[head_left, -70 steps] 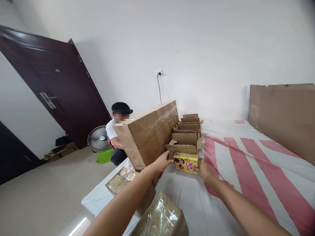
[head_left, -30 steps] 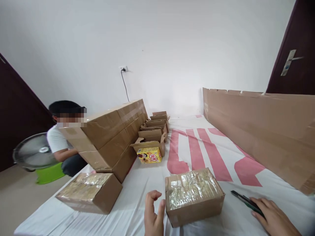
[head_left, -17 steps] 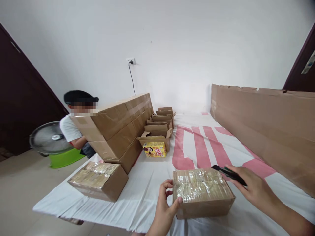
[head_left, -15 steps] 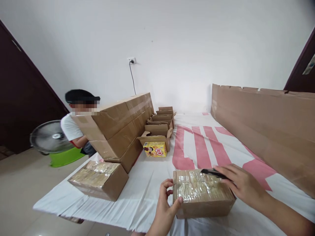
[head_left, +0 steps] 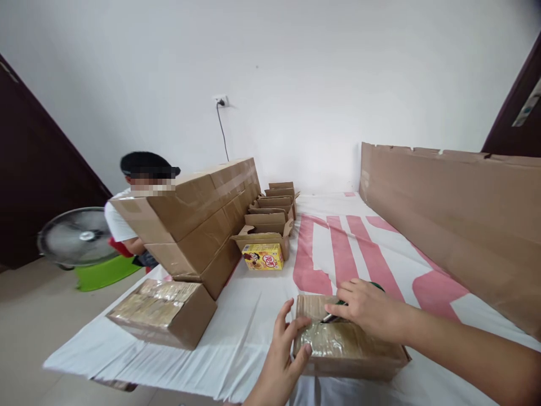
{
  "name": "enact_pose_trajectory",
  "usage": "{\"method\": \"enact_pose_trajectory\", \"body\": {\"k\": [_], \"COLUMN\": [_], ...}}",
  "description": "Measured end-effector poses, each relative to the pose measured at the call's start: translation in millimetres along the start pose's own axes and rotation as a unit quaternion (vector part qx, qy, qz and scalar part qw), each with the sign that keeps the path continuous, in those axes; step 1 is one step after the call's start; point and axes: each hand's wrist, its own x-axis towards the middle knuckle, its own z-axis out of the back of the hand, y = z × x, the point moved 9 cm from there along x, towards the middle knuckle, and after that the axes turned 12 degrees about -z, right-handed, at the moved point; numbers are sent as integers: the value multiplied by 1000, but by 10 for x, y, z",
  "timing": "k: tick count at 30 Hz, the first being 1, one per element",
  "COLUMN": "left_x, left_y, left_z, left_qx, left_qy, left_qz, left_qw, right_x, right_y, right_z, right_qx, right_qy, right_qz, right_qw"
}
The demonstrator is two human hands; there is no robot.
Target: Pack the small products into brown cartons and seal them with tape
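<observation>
A taped cardboard box (head_left: 350, 366) lies at the near edge of the cloth, its top covered with shiny clear tape. My left hand (head_left: 284, 349) is at its left end, fingers spread, with a fingertip and the thumb touching the top. My right hand (head_left: 363, 307) is closed over the box around a cutting tool with a metal blade (head_left: 330, 317) and a dark green handle (head_left: 377, 286). The blade tip meets the taped top. Most of the tool is hidden by my fingers, so whether it is a knife or scissors is unclear.
Another taped box (head_left: 164, 310) rests at the left corner. Behind it stand stacked cartons (head_left: 198, 214), with opened boxes (head_left: 264, 228) and a yellow printed packet (head_left: 262, 257) alongside. Tall cardboard (head_left: 448, 197) borders the right. A person (head_left: 122, 220) is beyond the stack near a fan (head_left: 87, 237).
My right hand has moved left over the box, bringing the tool's blade down to its top. My left fingers have spread and shifted onto the top. The person moved slightly right.
</observation>
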Motion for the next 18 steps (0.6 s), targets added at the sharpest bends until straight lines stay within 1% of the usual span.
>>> {"method": "enact_pose_trajectory", "body": {"k": [2, 3, 7, 10, 15, 18], "left_x": [27, 33, 19, 11, 55, 66], "left_y": [-65, -86, -104, -103, -166, -216], "left_z": [-7, -4, 7, -30, -128, -143], "left_qx": [41, 53, 81, 105, 151, 184], "left_qy": [36, 41, 16, 6, 25, 30], "left_qz": [-4, -5, -18, -39, -75, -96], "left_qw": [998, 998, 996, 994, 985, 978], "right_x": [-132, -207, -532, -743, -960, -1061], "right_y": [-36, -66, -235, -335, -439, -482], "right_z": [28, 43, 102, 146, 214, 276], "right_qx": [-37, -52, -87, -85, -62, -60], "right_qy": [-5, -11, -39, -45, -29, -33], "right_qz": [5, 4, -19, -35, -66, -79], "right_qw": [999, 999, 995, 995, 995, 994]}}
